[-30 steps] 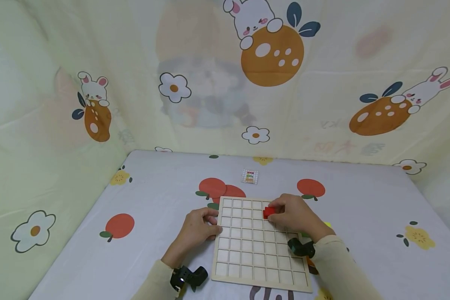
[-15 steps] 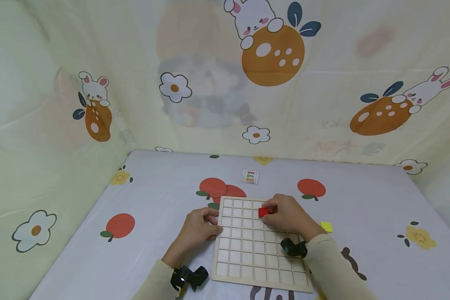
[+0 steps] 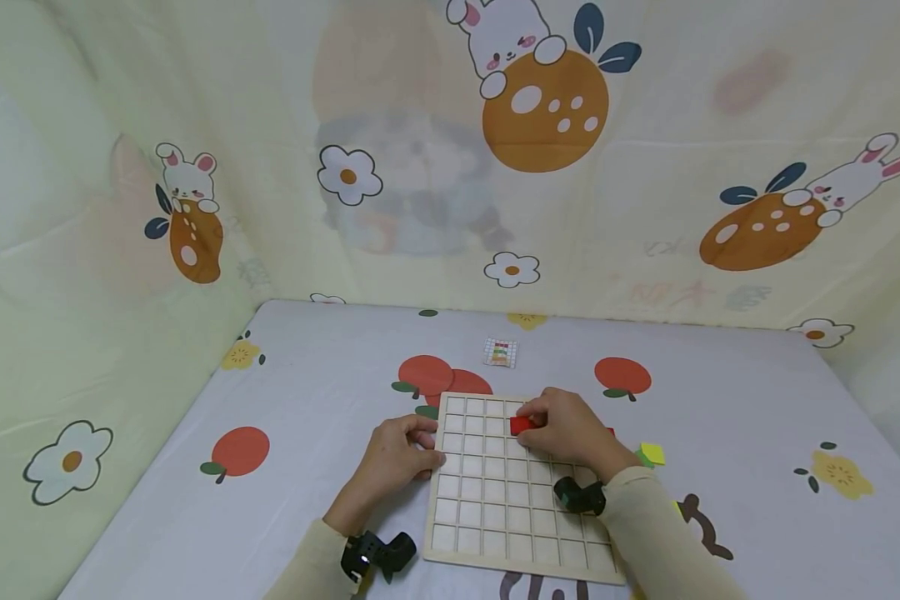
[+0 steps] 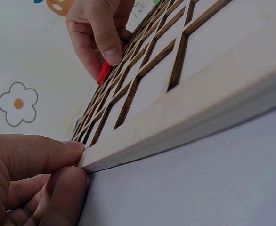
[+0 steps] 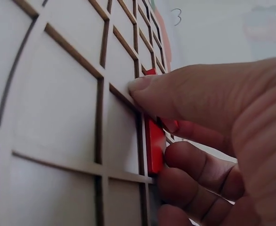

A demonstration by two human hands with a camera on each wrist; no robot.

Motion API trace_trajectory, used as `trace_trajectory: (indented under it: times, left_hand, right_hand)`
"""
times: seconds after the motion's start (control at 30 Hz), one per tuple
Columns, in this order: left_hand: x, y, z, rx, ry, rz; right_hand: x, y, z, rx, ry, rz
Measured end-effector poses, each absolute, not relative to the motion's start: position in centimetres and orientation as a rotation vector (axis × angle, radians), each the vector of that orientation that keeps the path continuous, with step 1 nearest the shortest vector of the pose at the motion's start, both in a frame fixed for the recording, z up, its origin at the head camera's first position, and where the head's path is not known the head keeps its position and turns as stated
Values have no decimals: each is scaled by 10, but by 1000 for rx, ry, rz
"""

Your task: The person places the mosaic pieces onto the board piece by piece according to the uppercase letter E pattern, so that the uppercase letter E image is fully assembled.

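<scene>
A square wooden grid board (image 3: 525, 570) with pale recessed cells lies on the tabletop. My left hand (image 3: 392, 457) holds its left edge; in the left wrist view, fingers (image 4: 69, 188) touch the rim from above and the side. Over the upper part of the grid, my right hand (image 3: 573, 429) pinches a red block (image 3: 521, 426) between thumb and fingers. Close up in the right wrist view, the red block (image 5: 155, 147) is at the grid surface, partly covered by the thumb (image 5: 175, 92). Whether it sits inside a cell, I cannot tell.
Beyond the board lies a small card with a coloured grid pattern (image 3: 501, 352). Right of the board, partly behind the right arm, are a yellow block (image 3: 652, 453) and bits of green, red and yellow. A printed curtain (image 3: 420, 225) rises behind the table.
My right hand has shifted a little left across the upper grid with the red block. The yellow block at the right has come into fuller view. My left hand stays at the board's edge.
</scene>
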State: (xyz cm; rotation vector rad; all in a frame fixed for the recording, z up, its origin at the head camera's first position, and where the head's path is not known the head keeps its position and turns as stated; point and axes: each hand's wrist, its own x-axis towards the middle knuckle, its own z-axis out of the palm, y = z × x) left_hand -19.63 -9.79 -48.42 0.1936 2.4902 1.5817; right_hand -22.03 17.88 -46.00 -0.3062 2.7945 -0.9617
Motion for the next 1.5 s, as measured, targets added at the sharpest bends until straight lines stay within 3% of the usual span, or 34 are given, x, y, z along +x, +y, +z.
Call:
trace_trajectory:
  times: [1.5]
  left_hand:
    - [-197, -98, -484, 175, 2474, 1599]
  right_hand:
    - [-213, 182, -459, -227, 2851, -993]
